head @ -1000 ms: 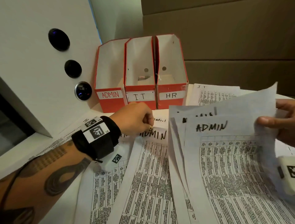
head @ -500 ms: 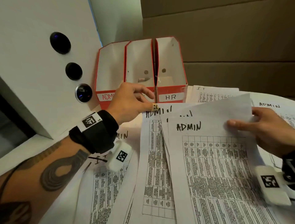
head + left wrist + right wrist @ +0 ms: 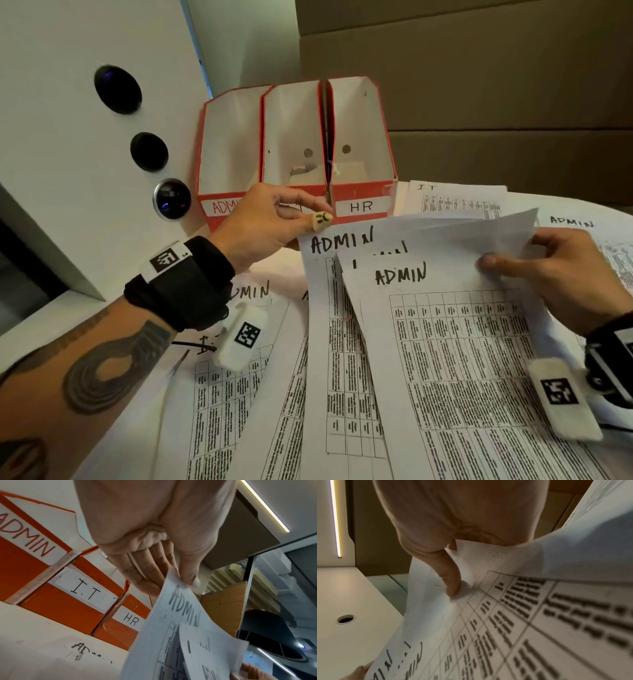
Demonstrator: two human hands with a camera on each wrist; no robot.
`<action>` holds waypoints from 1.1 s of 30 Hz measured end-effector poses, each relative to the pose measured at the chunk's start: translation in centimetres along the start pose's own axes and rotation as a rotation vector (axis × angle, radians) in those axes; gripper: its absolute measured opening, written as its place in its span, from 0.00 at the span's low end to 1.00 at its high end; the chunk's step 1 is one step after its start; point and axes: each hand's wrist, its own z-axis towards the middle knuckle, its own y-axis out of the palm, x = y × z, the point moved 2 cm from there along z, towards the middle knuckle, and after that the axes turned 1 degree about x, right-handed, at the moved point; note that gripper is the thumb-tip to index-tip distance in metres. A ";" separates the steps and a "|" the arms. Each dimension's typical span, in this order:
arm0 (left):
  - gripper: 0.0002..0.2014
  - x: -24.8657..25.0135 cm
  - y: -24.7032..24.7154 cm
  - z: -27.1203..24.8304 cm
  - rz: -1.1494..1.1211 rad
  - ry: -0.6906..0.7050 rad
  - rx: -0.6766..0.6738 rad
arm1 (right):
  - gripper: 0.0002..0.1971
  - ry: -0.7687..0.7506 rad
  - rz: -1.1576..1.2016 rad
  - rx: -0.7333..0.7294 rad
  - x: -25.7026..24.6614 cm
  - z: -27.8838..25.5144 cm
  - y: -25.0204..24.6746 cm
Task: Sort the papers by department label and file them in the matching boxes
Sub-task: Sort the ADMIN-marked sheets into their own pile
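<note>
Three red file boxes stand side by side at the back: ADMIN (image 3: 226, 150), IT (image 3: 294, 137) and HR (image 3: 359, 202). My left hand (image 3: 270, 222) pinches the top left corner of an ADMIN sheet (image 3: 339, 308), just in front of the IT and HR boxes; in the left wrist view thumb and fingers (image 3: 187, 574) close on that corner (image 3: 173, 595). My right hand (image 3: 548, 274) grips the right edge of a small fan of ADMIN sheets (image 3: 445, 342), thumb on top (image 3: 450, 577). The sheets overlap and hang a little above the table.
More printed sheets lie on the white table: an IT sheet (image 3: 455, 198) behind the right hand, an ADMIN sheet (image 3: 575, 222) at the far right, others (image 3: 222, 394) under my left forearm. A white panel with black round knobs (image 3: 118, 89) stands left; brown cardboard (image 3: 479, 85) is behind.
My left hand has lifted an ADMIN sheet from the table and brought it right against the fan. My right hand has lowered and drawn the fan in toward the left.
</note>
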 end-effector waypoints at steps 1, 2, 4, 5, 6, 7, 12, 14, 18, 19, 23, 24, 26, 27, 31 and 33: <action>0.11 -0.1 -0.1 0.0 -0.020 -0.021 -0.027 | 0.34 0.005 -0.002 0.004 0.1 0.0 -0.1; 0.13 -0.2 -0.3 0.0 -0.036 -0.039 -0.053 | 0.35 0.015 0.011 0.021 0.4 0.1 -0.3; 0.19 -0.7 -0.6 -0.1 -0.035 -0.071 -0.105 | 0.29 0.039 0.044 0.049 0.6 0.4 -0.6; 0.21 -1.0 -0.6 -0.1 -0.016 -0.080 -0.137 | 0.30 0.046 0.061 0.041 0.9 0.5 -0.7; 0.22 -1.4 -0.7 -0.2 0.006 -0.083 -0.163 | 0.36 0.056 0.071 0.023 1.0 0.5 -0.8; 0.22 -1.7 -0.7 -0.2 0.020 -0.085 -0.174 | 0.40 0.071 0.085 0.014 1.4 0.7 -1.0; 0.25 -2.7 -0.9 0.2 -0.001 -0.084 -0.068 | 0.42 0.160 0.132 -0.013 2.2 1.0 -1.7; 0.24 -3.0 -1.3 0.4 -0.001 -0.077 -0.028 | 0.49 0.162 0.156 -0.015 2.3 1.2 -2.2; 0.16 -3.5 -2.0 0.4 0.025 -0.042 0.033 | 0.26 0.157 0.237 0.055 2.3 1.8 -3.4; 0.13 -3.5 -2.0 0.4 0.039 -0.036 0.044 | 0.19 0.162 0.254 0.074 2.4 2.0 -3.7; 0.14 -3.2 -1.7 0.4 0.075 -0.031 0.047 | 0.06 0.177 0.272 0.013 2.2 1.9 -3.8; 0.15 -3.0 -1.5 0.4 0.075 -0.024 0.033 | 0.09 0.177 0.279 -0.024 2.3 1.8 -3.7; 0.18 -2.5 -0.9 0.4 0.071 -0.002 -0.003 | 0.12 0.195 0.285 -0.080 2.2 1.4 -3.2; 0.17 -2.2 -0.5 0.3 0.074 0.012 -0.025 | 0.13 0.199 0.288 -0.093 2.1 1.3 -2.9; 0.12 -1.4 0.5 0.3 0.075 0.051 -0.063 | 0.26 0.171 0.249 -0.107 1.7 0.7 -1.5; 0.13 -1.2 0.7 0.3 0.067 0.057 -0.066 | 0.47 0.125 0.187 -0.076 1.7 0.8 -1.3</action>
